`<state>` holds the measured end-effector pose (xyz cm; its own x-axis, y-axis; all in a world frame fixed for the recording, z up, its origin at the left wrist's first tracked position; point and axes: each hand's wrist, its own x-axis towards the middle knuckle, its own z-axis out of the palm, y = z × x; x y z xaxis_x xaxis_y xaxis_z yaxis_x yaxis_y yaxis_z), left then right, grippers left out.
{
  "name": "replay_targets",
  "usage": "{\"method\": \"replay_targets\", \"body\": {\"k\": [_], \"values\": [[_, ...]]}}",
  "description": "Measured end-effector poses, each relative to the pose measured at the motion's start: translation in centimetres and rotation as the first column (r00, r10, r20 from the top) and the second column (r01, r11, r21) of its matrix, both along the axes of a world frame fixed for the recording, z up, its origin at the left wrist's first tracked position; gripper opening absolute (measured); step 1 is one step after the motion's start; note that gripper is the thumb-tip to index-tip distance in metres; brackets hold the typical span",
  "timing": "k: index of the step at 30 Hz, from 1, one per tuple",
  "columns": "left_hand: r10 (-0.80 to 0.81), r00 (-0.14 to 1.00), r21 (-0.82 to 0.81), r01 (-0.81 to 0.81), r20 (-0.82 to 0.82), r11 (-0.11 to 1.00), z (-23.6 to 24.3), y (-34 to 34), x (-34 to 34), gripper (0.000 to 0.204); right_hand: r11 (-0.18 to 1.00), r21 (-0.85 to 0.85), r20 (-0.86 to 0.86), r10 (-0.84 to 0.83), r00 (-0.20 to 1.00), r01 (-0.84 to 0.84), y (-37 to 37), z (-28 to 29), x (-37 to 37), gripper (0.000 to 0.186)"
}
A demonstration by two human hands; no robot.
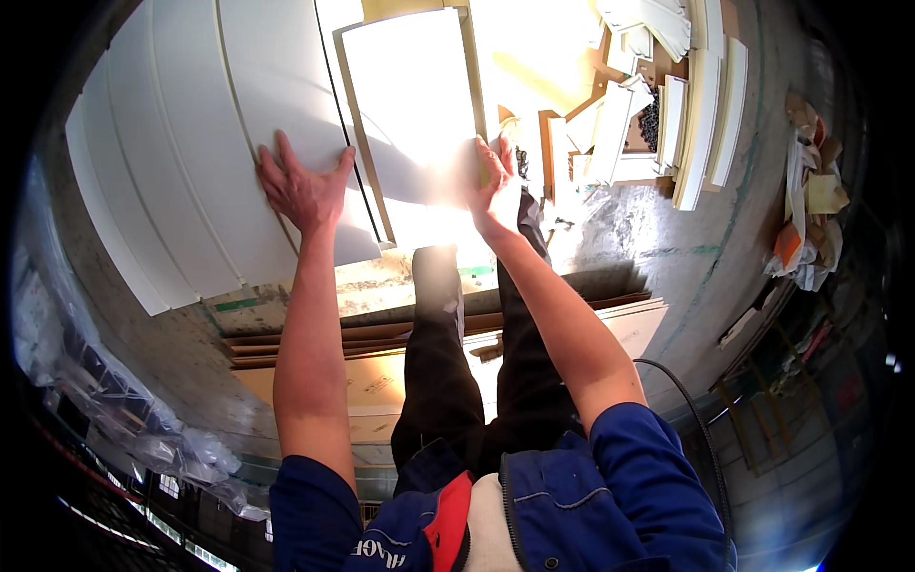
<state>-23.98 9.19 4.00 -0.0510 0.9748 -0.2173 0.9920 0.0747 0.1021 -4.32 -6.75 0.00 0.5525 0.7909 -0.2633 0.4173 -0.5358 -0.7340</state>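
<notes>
My left hand (305, 186) lies with its fingers spread on a large white panel (276, 86), close to that panel's right edge. Right of it is a narrower white panel (405, 95) with tan edge strips, brightly lit by the sun. At the lower right edge of this narrower panel is my right hand (498, 191), its fingers bent. Glare washes out its fingertips, and whatever they hold is not clear. More long white panels (143, 124) lie side by side to the left.
White offcuts and strips (610, 124) are heaped at the right, beside longer white strips (710, 105). Flat cardboard sheets (381, 377) lie under my legs. Crumpled paper and plastic scraps (810, 210) are at the far right, clear plastic wrapping (124, 391) at the left. A dark cable (701, 419) runs beside my right arm.
</notes>
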Motion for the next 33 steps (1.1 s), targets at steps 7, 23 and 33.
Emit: {"method": "replay_targets", "body": {"k": [7,23,33], "values": [[-0.138,0.974,0.095,0.123,0.180,0.988,0.4,-3.9,0.4,0.091,1.000,-0.015,-0.027,-0.021,0.999,0.020,0.2,0.5,0.2,0.071],[-0.346,0.899,-0.166,0.397,0.269,0.902,1.5,-13.1,4.3,0.114,0.996,-0.091,-0.102,-0.009,0.995,0.000,0.4,1.1,0.9,0.068],[-0.272,0.907,-0.190,0.343,0.320,0.920,0.4,-15.2,3.5,0.118,0.998,-0.043,-0.120,0.030,0.992,-0.035,0.0,0.7,1.2,0.070]]}}
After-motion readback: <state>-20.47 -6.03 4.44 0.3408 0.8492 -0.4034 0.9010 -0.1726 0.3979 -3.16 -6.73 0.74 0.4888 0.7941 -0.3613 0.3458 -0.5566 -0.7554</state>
